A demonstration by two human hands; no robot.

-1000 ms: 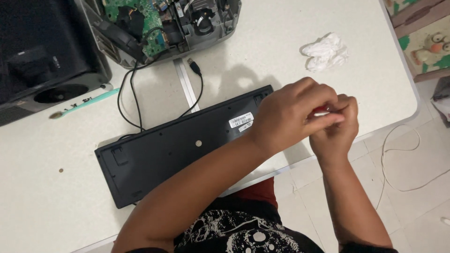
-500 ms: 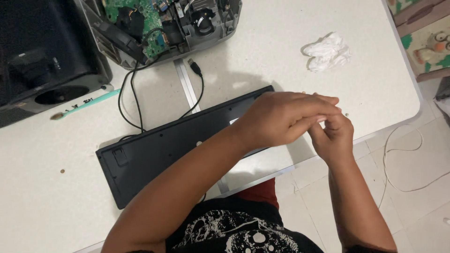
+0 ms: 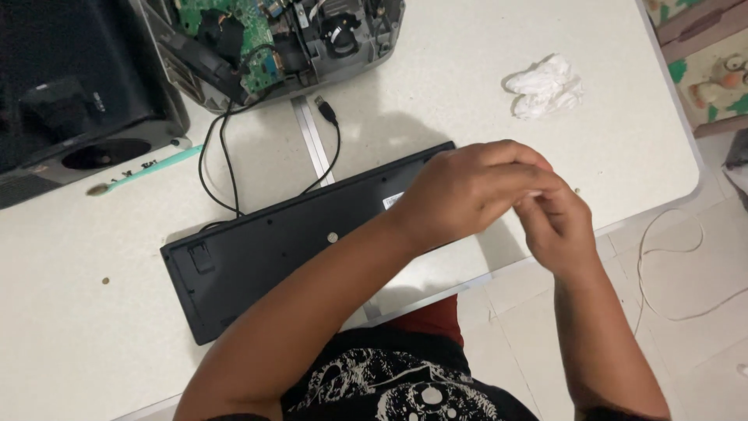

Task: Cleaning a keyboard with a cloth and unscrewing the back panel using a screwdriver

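A black keyboard [image 3: 273,249] lies upside down and slanted on the white table [image 3: 436,93]. Its cable [image 3: 222,171] loops away to a loose plug [image 3: 323,105]. My left hand [image 3: 467,191] hovers over the keyboard's right end, fingers stretched toward my right hand [image 3: 557,222]. The fingertips of both hands meet just past the table's front edge. Whether something small sits between them is hidden by the fingers.
An opened grey device with a green circuit board [image 3: 273,39] stands at the back. A black box-like unit [image 3: 70,86] is at the far left, with a teal toothbrush [image 3: 148,168] beside it. A crumpled white tissue [image 3: 545,86] lies at the right. A tiny screw [image 3: 105,279] rests left of the keyboard.
Both hands have stayed together over the keyboard's right end; the left hand's fingers have flattened out over the right hand's fingertips. The keyboard has not moved.
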